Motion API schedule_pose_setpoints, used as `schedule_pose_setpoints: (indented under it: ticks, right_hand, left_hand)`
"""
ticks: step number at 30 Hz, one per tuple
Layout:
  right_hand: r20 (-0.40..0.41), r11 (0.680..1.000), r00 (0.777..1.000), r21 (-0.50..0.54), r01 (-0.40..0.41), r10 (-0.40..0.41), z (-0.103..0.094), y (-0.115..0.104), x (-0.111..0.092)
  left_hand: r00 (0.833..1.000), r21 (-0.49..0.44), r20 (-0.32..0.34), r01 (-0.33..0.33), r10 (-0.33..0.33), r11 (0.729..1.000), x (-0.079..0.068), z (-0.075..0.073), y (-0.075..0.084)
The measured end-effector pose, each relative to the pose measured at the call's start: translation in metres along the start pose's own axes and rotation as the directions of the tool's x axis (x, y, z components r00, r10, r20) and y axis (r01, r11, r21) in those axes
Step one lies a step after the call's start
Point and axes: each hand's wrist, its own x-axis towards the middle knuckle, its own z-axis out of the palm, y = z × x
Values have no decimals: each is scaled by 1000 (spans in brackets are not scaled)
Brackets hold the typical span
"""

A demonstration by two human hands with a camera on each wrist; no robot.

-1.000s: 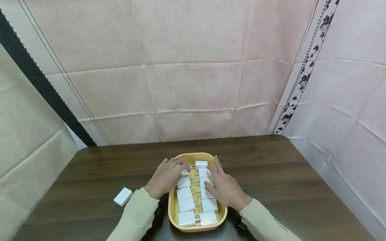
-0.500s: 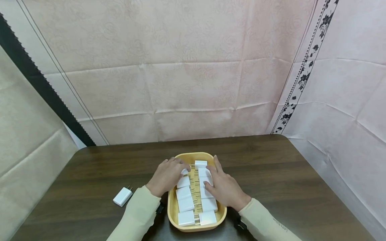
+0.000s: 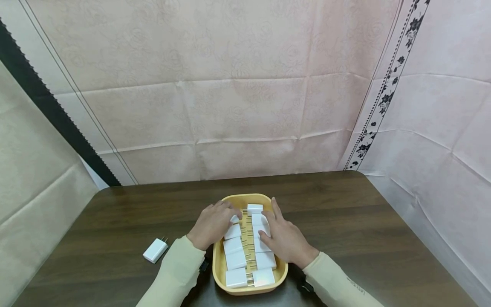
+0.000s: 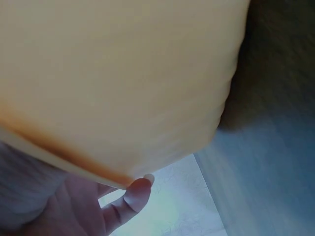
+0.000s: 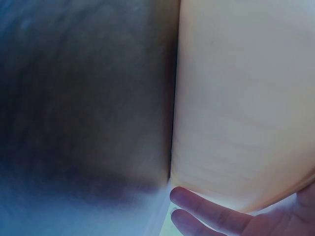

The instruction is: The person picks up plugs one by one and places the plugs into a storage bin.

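Observation:
A yellow plastic tray (image 3: 283,273) holds two columns of white charger plugs (image 3: 235,259), their metal prongs facing the middle. My left hand (image 3: 213,221) reaches over the tray's left rim, its fingertips bent down at the far-left plugs and partly hiding them. In the left wrist view, one bent finger (image 4: 138,194) sits right at the tray's edge. Across from it, my right hand (image 3: 287,239) lies over the right rim with fingers spread, thumb and index finger on the right-hand plugs (image 3: 262,231). Two of its fingers (image 5: 211,211) show beneath the outer wall.
One single charger plug (image 3: 155,250) lies on the dark wooden table (image 3: 337,213), left of the tray and close to the left sleeve (image 3: 170,273). Pale cloth (image 3: 238,111) hangs behind the table and along both sides.
Both hands keep their places on the tray. The whole head view has shifted very slightly, and the plugs look the same.

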Motion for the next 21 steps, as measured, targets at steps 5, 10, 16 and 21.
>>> schedule_pose_setpoints:
  ticks: [5, 10, 16, 21]
  right_hand:
    - [1, 1000, 1000, 0, -2, 2, 0, 0, 0]
    - [9, 1000, 1000, 4, -14, 14, 0, -1, 0]
    - [13, 1000, 1000, 9, -24, 24, -1, -1, 0]
    - [11, 1000, 1000, 2, -21, 21, -1, -1, 0]
  left_hand:
    - [1000, -17, 9, 13, -12, 1000, 0, 0, 1]
    - [1000, -29, 16, 11, -10, 1000, -1, 0, 1]
    - [1000, -37, 20, 12, -11, 999, -1, 0, 0]
    - [1000, -41, 26, 16, -15, 999, 0, 0, 0]
